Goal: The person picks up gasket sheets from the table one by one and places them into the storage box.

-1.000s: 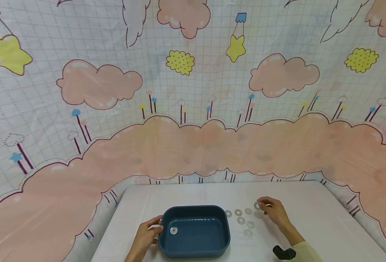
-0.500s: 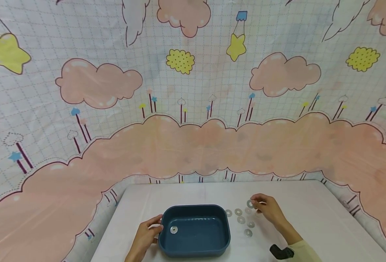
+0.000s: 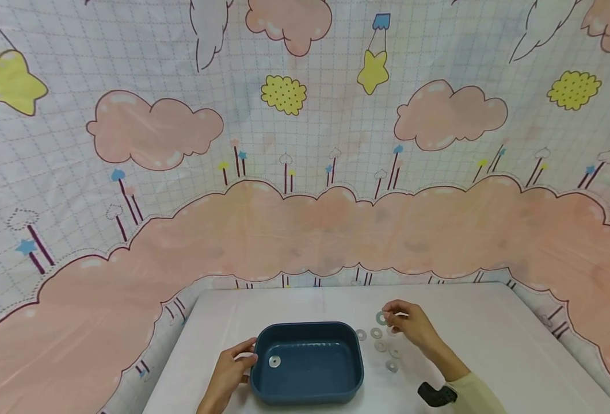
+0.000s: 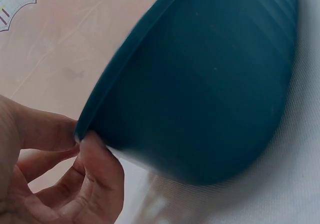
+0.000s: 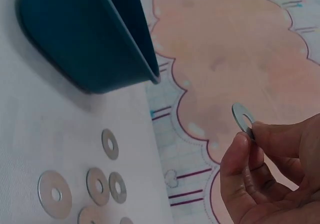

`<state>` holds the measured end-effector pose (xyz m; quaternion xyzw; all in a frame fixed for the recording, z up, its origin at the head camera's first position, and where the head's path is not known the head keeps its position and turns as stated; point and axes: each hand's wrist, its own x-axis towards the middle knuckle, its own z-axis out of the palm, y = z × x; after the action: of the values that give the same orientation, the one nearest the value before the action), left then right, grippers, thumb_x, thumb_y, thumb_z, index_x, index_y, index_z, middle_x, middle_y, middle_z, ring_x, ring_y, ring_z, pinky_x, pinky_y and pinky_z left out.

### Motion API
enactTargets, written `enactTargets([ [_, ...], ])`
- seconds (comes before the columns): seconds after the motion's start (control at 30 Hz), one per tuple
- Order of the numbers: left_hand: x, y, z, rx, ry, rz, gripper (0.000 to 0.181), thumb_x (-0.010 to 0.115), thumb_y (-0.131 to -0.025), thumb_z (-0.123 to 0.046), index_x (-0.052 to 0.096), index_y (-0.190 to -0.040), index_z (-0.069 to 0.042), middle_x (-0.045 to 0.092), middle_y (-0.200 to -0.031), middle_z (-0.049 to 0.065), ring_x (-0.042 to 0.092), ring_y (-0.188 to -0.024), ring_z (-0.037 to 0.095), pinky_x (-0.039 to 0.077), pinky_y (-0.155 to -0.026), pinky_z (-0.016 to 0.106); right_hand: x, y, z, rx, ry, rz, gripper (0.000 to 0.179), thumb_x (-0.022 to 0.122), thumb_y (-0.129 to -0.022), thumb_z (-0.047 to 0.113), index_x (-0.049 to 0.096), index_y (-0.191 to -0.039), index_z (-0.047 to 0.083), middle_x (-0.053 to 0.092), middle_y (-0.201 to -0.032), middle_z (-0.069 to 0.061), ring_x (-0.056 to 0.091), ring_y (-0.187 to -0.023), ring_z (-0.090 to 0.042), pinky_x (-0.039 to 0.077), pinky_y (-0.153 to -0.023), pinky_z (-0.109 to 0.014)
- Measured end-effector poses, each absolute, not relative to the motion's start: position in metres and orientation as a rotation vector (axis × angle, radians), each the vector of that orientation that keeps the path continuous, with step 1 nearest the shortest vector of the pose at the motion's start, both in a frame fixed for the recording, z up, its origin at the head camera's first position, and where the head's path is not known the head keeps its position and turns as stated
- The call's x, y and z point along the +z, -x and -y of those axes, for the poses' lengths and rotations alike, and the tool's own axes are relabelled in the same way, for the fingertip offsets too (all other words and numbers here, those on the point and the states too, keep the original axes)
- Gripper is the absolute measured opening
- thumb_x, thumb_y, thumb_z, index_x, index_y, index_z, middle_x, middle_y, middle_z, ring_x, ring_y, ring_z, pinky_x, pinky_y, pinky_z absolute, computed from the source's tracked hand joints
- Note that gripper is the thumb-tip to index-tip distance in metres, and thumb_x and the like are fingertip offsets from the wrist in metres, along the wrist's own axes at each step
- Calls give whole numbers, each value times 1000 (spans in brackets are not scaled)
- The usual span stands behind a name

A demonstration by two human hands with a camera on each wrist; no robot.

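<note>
A dark blue rectangular tub (image 3: 307, 398) stands on the white table, with one flat metal washer (image 3: 271, 364) lying inside at its left. My left hand (image 3: 225, 368) holds the tub's left side; in the left wrist view, thumb and fingers (image 4: 102, 166) pinch its rim. To the right of the tub, my right hand (image 3: 412, 326) pinches a flat metal washer (image 5: 237, 111) between thumb and fingertips, raised above the table. Several more washers (image 3: 373, 336) lie flat between the tub and my right hand, one partly hidden beneath the fingers.
The white tabletop (image 3: 512, 356) spreads around the tub. Behind it hangs a cloth (image 3: 305, 230) printed with clouds and stars. A black strap-like device (image 3: 436, 395) sits at my right sleeve.
My right hand, with the washer pinched, has moved left and slightly away from me, toward the tub. The left hand and tub stay in place.
</note>
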<state>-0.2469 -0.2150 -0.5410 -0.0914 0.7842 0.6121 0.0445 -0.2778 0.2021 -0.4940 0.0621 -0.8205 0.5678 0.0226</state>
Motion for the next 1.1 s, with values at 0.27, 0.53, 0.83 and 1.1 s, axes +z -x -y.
enactTargets([
  [0.27, -541, 247, 215, 1873, 277, -2399, 49, 63, -89, -6, 55, -137, 0, 57, -117, 15, 57, -85, 16, 54, -60, 34, -488, 278, -188, 1812, -267, 2536, 17, 62, -94, 5, 63, -108, -5, 62, -94, -13, 62, -80, -21, 55, -66, -24],
  [0.53, -542, 247, 215, 1874, 279, -2403, 50, 64, -88, -5, 56, -137, -1, 58, -118, 16, 58, -83, 15, 53, -59, 34, -481, 278, -174, 1871, -357, 2534, 20, 62, -94, 7, 62, -109, -6, 62, -92, -13, 61, -79, -21, 55, -67, -26],
  [0.83, -541, 247, 214, 1871, 282, -2400, 49, 63, -88, -5, 56, -136, 0, 58, -117, 15, 58, -84, 16, 53, -60, 33, -479, 280, -157, 1916, -328, 2537, 20, 61, -95, 9, 62, -110, -5, 63, -96, -13, 62, -80, -21, 55, -67, -26],
  [1.1, -540, 248, 213, 1868, 317, -2395, 48, 62, -88, -5, 57, -136, -1, 56, -116, 14, 57, -84, 17, 53, -61, 33, -481, 282, -142, 1994, -395, 2526, 23, 63, -95, 12, 62, -111, -5, 62, -95, -11, 62, -79, -16, 56, -71, -29],
])
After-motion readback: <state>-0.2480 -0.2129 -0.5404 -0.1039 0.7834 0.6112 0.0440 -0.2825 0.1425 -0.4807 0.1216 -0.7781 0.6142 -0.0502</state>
